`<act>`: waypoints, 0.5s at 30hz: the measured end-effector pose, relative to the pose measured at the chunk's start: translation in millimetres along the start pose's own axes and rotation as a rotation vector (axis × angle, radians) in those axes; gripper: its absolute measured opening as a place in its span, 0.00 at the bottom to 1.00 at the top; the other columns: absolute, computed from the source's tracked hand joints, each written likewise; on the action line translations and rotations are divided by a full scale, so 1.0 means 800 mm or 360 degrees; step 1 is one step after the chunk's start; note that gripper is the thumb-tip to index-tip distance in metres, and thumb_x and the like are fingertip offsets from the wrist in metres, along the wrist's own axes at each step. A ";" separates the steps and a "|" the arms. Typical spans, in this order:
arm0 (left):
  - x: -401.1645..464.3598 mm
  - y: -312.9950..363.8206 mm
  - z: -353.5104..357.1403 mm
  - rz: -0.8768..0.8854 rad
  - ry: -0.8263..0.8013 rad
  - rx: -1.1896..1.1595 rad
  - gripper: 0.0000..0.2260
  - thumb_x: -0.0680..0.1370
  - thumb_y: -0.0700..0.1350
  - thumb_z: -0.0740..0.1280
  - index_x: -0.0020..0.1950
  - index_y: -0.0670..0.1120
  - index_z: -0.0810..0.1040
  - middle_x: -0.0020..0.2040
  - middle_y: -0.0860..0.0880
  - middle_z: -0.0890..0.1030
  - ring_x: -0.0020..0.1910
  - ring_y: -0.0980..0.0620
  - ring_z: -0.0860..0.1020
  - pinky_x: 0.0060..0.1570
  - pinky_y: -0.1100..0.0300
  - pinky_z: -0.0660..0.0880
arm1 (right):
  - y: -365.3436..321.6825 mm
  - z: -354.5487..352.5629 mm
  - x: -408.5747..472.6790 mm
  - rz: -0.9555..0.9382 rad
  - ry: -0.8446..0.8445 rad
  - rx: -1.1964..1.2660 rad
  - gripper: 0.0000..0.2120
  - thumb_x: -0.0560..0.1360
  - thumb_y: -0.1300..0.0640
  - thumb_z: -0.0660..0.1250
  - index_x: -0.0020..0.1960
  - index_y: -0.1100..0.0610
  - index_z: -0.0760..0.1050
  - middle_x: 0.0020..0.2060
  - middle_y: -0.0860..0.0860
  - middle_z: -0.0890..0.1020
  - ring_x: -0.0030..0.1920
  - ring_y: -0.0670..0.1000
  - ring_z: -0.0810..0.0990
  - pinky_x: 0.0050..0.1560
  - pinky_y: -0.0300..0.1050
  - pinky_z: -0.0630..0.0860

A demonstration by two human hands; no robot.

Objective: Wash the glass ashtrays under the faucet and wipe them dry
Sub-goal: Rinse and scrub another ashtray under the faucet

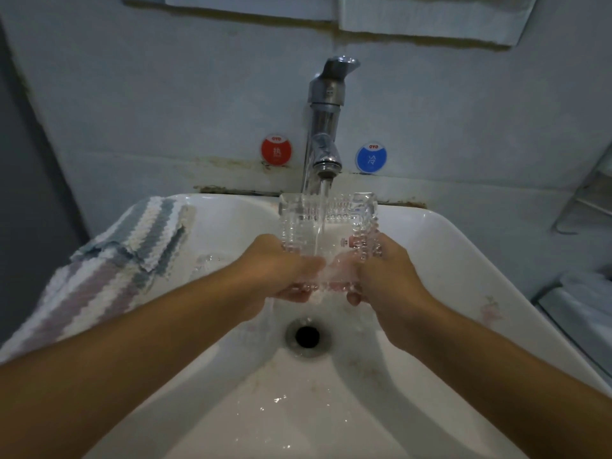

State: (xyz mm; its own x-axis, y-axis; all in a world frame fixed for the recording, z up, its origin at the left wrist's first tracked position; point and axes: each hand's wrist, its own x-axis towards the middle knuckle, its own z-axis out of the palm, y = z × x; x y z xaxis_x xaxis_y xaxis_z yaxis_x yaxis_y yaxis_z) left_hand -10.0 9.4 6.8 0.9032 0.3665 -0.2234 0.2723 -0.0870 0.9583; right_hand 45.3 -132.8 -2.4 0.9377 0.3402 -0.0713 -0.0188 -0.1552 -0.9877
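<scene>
A square cut-glass ashtray (328, 223) is held tilted over the white sink (463, 260), under the running stream from the chrome faucet (326, 127). My left hand (284, 270) grips its left near edge and my right hand (381, 270) grips its right near edge, fingers curled underneath. Water splashes between my hands. A second clear glass ashtray (207, 263) seems to lie in the basin at the left, faint and partly hidden by my left forearm.
A striped cloth (109, 266) drapes over the sink's left rim. The drain (308, 336) lies below my hands. Red (276, 150) and blue (371, 157) round stickers flank the faucet on the wall. A metal rack (589, 200) stands at the right.
</scene>
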 end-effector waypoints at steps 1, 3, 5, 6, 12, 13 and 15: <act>0.000 0.000 -0.001 -0.0009 0.0031 -0.0037 0.12 0.73 0.42 0.77 0.53 0.38 0.81 0.48 0.41 0.85 0.42 0.46 0.85 0.38 0.58 0.83 | -0.002 0.001 -0.003 -0.0023 -0.0041 -0.0010 0.13 0.75 0.70 0.65 0.54 0.56 0.77 0.43 0.56 0.83 0.38 0.54 0.77 0.31 0.43 0.72; 0.001 0.001 -0.001 -0.0014 0.0101 -0.0134 0.13 0.73 0.41 0.77 0.55 0.39 0.82 0.48 0.43 0.86 0.42 0.48 0.86 0.35 0.59 0.83 | -0.005 0.000 -0.005 -0.0058 -0.0126 0.0015 0.13 0.75 0.72 0.63 0.53 0.56 0.76 0.42 0.55 0.83 0.38 0.54 0.77 0.32 0.45 0.72; 0.002 0.004 -0.001 0.0041 0.0204 -0.0136 0.09 0.75 0.40 0.74 0.53 0.40 0.82 0.43 0.46 0.85 0.35 0.55 0.84 0.30 0.62 0.80 | -0.009 -0.002 -0.006 -0.0043 -0.0281 0.0035 0.12 0.76 0.73 0.62 0.49 0.57 0.76 0.38 0.53 0.83 0.36 0.53 0.79 0.32 0.43 0.72; 0.001 0.006 -0.001 0.0064 0.0270 -0.0118 0.07 0.77 0.41 0.72 0.53 0.40 0.82 0.41 0.47 0.85 0.31 0.57 0.83 0.29 0.63 0.78 | -0.010 -0.002 -0.008 -0.0021 -0.0354 0.0033 0.11 0.77 0.72 0.62 0.49 0.58 0.76 0.37 0.54 0.83 0.34 0.52 0.80 0.32 0.42 0.73; -0.006 0.008 0.004 0.0081 0.0481 -0.0082 0.05 0.81 0.35 0.62 0.55 0.35 0.75 0.52 0.40 0.82 0.24 0.54 0.78 0.20 0.66 0.70 | 0.000 0.007 -0.009 0.0021 -0.0321 -0.0029 0.09 0.84 0.62 0.60 0.53 0.60 0.79 0.40 0.58 0.86 0.32 0.54 0.85 0.30 0.42 0.81; -0.006 0.008 0.004 0.0081 0.0499 -0.0054 0.09 0.81 0.35 0.61 0.60 0.34 0.74 0.55 0.39 0.80 0.25 0.54 0.77 0.19 0.67 0.70 | 0.000 0.006 -0.007 0.0052 -0.0322 0.0005 0.10 0.84 0.61 0.60 0.53 0.62 0.79 0.41 0.60 0.86 0.33 0.55 0.85 0.30 0.43 0.81; -0.001 0.008 0.001 0.0077 0.0523 -0.0057 0.12 0.81 0.35 0.61 0.64 0.34 0.73 0.61 0.36 0.79 0.26 0.53 0.80 0.24 0.66 0.76 | -0.002 0.003 -0.004 0.0092 -0.0438 0.0076 0.08 0.82 0.66 0.62 0.55 0.66 0.80 0.43 0.64 0.85 0.35 0.58 0.85 0.31 0.43 0.80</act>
State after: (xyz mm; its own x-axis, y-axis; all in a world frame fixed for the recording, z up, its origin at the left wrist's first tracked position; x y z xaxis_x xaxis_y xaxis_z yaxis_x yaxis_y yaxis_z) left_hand -8.9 7.7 13.3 0.7579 0.6424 -0.1137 0.2146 -0.0808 0.9734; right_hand 41.8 -131.3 -0.9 0.8052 0.5721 -0.1564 -0.0919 -0.1401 -0.9859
